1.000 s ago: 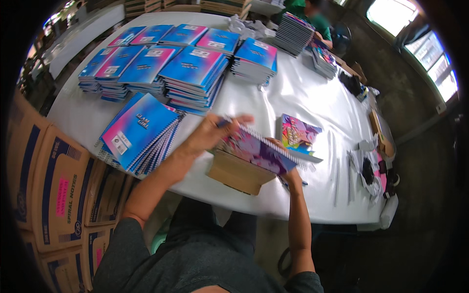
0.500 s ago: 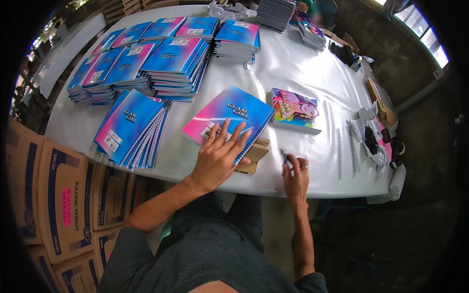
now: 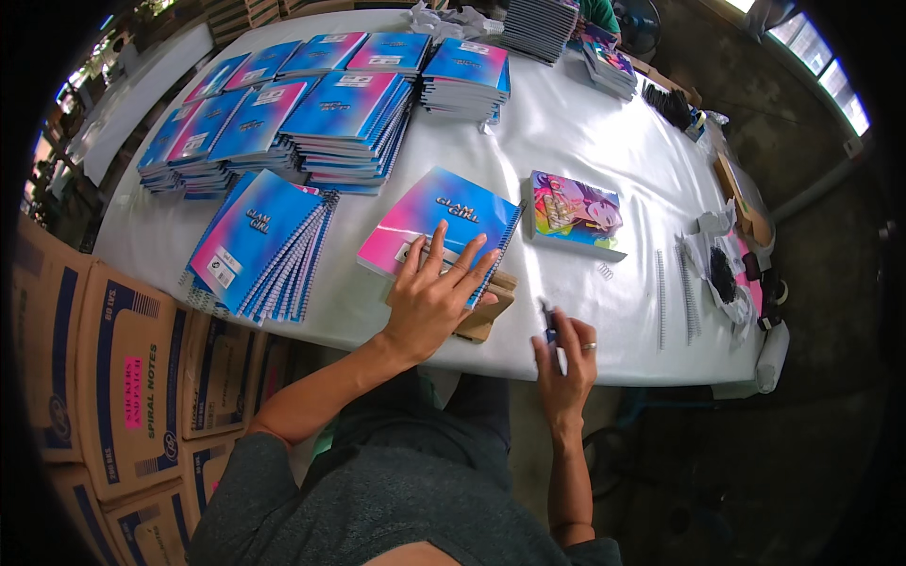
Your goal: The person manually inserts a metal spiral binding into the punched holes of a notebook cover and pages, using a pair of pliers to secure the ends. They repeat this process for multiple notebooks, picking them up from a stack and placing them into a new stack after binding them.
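Observation:
A blue-and-pink spiral notebook (image 3: pixel 425 212) lies tilted in front of me, partly on a small brown wooden block (image 3: pixel 495 307) at the table's near edge. My left hand (image 3: pixel 429 307) rests on its cover with the fingers spread, and the spiral coil runs along the notebook's right side. Right of the block, just over the table edge, my right hand (image 3: pixel 564 363) is closed around a small dark hand tool (image 3: pixel 550 328) with a bluish part. Its tip points away from me; its exact kind is unclear. A stack of notebooks with a colourful illustrated cover (image 3: pixel 574 212) lies beyond.
A fanned pile of spiral notebooks (image 3: pixel 250 245) lies at left, with several tall stacks (image 3: pixel 344 113) behind it. Loose wire coils (image 3: pixel 662 297) and a crumpled wrapper with black coils (image 3: pixel 722 269) are at right. Cardboard boxes (image 3: pixel 142 377) stand below the table at left. A person's green sleeve (image 3: pixel 600 13) shows far back.
My right hand has turned and come slightly nearer to me, showing more of the tool. The left hand stays spread on the notebook. The whole view has shifted a little.

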### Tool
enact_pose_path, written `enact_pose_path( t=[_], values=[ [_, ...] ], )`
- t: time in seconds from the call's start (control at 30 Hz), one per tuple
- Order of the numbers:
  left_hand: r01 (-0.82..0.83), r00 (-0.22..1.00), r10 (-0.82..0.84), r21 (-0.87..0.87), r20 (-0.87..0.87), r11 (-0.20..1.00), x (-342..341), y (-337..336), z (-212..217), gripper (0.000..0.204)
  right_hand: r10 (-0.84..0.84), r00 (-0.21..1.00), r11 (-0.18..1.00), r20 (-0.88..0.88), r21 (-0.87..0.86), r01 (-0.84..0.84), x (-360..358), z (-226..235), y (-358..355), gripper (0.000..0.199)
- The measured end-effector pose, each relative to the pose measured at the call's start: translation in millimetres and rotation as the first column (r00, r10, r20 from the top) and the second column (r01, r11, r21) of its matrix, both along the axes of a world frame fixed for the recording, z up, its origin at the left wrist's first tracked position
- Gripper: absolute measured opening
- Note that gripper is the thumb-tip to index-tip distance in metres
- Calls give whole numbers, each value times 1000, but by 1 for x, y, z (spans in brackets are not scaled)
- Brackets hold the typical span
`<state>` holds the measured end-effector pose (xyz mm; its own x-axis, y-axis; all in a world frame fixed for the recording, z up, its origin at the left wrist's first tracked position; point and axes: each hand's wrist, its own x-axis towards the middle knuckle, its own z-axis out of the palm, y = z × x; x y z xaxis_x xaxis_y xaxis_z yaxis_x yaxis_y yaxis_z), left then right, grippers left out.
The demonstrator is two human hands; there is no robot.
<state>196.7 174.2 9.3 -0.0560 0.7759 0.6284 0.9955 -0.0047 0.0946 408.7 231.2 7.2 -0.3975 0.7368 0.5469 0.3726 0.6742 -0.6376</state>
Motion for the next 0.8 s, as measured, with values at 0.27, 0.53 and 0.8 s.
enact_pose_path(
  t=[0.27, 0.53, 0.8],
  values=[
    [19, 999, -18, -11, 32, 1000, 2, -1, 5, 53, 175, 969, 955, 173, 208, -210, -25, 8, -2, 52],
    [63, 998, -63, 16, 24, 998, -16, -15, 6, 54, 610, 789, 456, -74, -782, -425, -29, 57, 24, 22],
    [203, 576, -381, 325, 723, 924, -152, -63, 69, 55, 237, 942, 946, 238, -278, -168, 6, 26, 89, 25]
  ],
)
